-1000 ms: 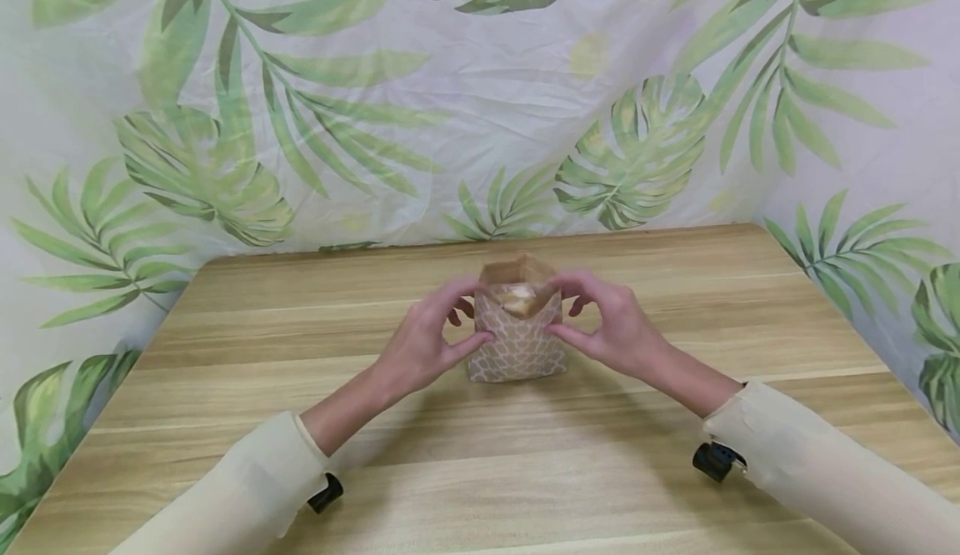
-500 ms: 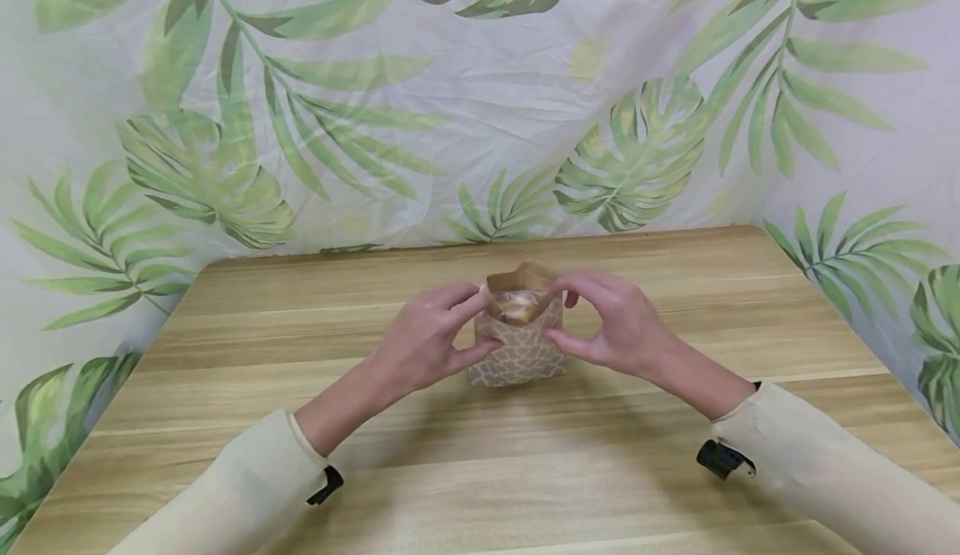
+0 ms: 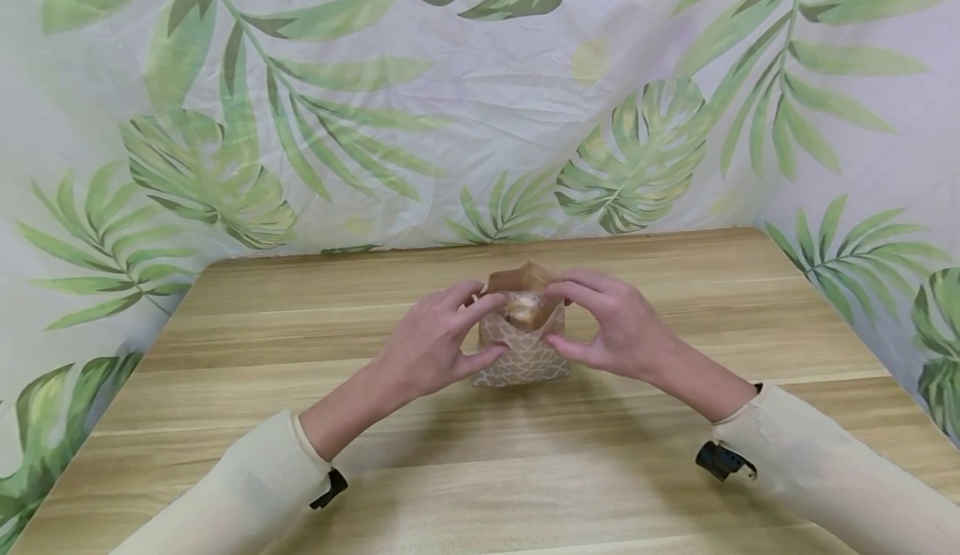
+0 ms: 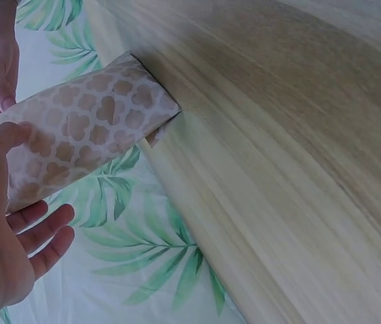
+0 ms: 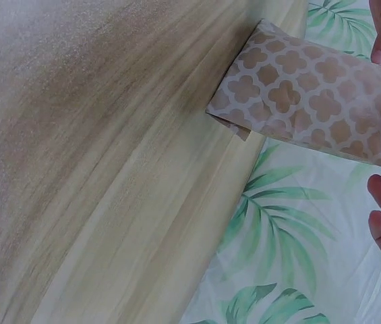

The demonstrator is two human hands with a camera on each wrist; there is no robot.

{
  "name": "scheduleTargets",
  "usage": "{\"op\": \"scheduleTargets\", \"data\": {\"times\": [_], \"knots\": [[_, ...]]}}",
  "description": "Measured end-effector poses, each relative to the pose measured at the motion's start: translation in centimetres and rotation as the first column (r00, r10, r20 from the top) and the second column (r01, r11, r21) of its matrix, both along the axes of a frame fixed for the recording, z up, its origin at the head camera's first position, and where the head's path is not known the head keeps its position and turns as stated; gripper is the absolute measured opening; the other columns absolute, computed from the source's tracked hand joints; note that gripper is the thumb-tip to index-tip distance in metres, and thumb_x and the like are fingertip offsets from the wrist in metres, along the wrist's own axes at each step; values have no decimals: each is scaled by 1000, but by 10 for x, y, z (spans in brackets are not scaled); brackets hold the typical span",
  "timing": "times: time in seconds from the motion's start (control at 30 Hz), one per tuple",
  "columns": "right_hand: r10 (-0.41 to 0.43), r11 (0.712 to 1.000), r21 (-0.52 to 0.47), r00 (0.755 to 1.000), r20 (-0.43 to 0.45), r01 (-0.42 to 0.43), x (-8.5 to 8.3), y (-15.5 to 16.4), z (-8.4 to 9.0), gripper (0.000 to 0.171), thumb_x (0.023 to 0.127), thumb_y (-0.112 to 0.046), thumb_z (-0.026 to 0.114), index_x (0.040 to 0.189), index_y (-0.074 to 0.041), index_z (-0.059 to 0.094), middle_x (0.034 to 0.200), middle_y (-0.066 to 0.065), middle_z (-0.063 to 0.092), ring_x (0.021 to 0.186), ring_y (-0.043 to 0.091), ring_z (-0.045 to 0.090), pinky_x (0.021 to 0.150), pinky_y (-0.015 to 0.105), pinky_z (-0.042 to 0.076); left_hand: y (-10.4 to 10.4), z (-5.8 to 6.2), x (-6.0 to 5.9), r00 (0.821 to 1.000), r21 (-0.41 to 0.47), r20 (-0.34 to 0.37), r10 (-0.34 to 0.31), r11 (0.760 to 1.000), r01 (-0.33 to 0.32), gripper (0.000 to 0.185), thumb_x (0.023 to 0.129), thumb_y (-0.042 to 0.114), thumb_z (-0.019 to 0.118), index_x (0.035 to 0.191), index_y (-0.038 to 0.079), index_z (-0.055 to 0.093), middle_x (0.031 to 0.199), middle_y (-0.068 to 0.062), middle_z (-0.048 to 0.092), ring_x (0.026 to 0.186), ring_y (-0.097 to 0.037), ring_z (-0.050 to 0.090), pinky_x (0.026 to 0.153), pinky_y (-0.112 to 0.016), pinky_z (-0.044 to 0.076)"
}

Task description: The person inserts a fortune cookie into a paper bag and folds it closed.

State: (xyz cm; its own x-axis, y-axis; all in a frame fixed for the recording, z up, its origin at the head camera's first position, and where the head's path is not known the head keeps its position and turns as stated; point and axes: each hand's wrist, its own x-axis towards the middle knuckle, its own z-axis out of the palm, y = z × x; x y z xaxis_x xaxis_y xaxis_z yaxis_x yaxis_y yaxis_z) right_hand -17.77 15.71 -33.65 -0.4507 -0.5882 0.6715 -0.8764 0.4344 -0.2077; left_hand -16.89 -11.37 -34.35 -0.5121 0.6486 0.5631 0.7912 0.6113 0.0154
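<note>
A brown paper bag (image 3: 522, 363) with a white lattice print stands upright on the wooden table, its mouth open upward. Inside lies a pale yellowish item (image 3: 523, 315) in what looks like clear wrap; its kind cannot be made out. My left hand (image 3: 429, 337) grips the bag's left side, thumb on the front and index finger over the rim. At the opposite side my right hand (image 3: 628, 332) pinches the rim likewise, thumb against the front. Both wrist views show the bag's printed front (image 4: 85, 125), and the left hand's other fingers (image 4: 50, 246) stick out beside it.
The wooden table (image 3: 480, 488) extends around the bag on every side. Behind it hangs a leaf-print cloth (image 3: 480, 122), which also covers both sides. Dark devices (image 3: 723, 460) are strapped under the cream sleeves (image 3: 825, 455).
The left hand's fingers have shifted right, further over the bag's mouth. The bag has moved slightly right, and more of the item inside shows. The right hand stays nearly in place.
</note>
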Motion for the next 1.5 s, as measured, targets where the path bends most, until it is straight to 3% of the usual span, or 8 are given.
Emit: {"op": "scheduleTargets", "data": {"times": [0.3,0.53,0.63,0.8,0.87,0.97,1.13,1.5], "knots": [[-37,998,63,996,77,32,4,-2,3,40,74,-14,90,109,-6,72,105,5,66,85,19,65,72,36,59,4,4,1,999,8,48,-13,1000,12,45,80,35,90,114,13,69,103,-6,56,67,-16,54,56,-27,46],[-69,988,144,994,82,56,6,-3,5,43,73,-26,93,106,-7,74,114,9,65,94,21,66,78,37,61,5,4,1,998,-15,60,-11,1000,12,41,79,38,90,108,15,71,103,-7,54,67,-16,52,55,-27,46],[-60,989,138,995,84,48,7,-3,4,44,74,-26,93,108,-7,73,112,8,64,90,19,65,75,36,60,5,3,1,997,9,76,-17,1000,17,42,79,38,90,110,15,71,112,-10,55,75,-20,58,58,-30,49],[-14,997,79,991,134,3,6,-4,2,53,76,-22,92,120,-5,68,112,8,64,91,18,65,78,37,60,5,3,1,989,120,134,-69,991,53,55,80,35,90,124,12,66,132,-18,53,102,-31,66,69,-39,58],[-4,998,61,988,155,-5,6,-5,1,58,76,-20,93,125,-3,66,117,9,65,98,20,66,84,40,60,5,3,1,987,145,143,-76,988,55,61,79,35,91,128,10,63,131,-18,54,104,-32,66,72,-42,59],[-2,999,49,987,162,-6,6,-5,0,63,74,-18,94,128,-1,64,120,10,66,103,23,67,89,41,60,6,3,-2,990,138,126,-60,990,42,66,78,40,91,128,8,62,122,-14,57,95,-27,65,72,-39,58],[-5,999,49,992,126,-1,6,-6,-1,60,72,-16,95,122,-1,65,116,8,67,101,21,67,89,37,60,5,3,-4,998,102,46,-32,994,27,67,75,47,91,119,5,62,108,-7,62,83,-21,62,70,-36,54],[-2,1000,21,1000,-22,3,6,-3,-4,52,67,-15,97,108,-4,65,103,6,70,95,22,68,84,37,61,2,0,-4,998,137,7,-68,988,67,59,75,40,93,112,7,62,106,-6,67,90,-24,67,77,-42,57]]}}
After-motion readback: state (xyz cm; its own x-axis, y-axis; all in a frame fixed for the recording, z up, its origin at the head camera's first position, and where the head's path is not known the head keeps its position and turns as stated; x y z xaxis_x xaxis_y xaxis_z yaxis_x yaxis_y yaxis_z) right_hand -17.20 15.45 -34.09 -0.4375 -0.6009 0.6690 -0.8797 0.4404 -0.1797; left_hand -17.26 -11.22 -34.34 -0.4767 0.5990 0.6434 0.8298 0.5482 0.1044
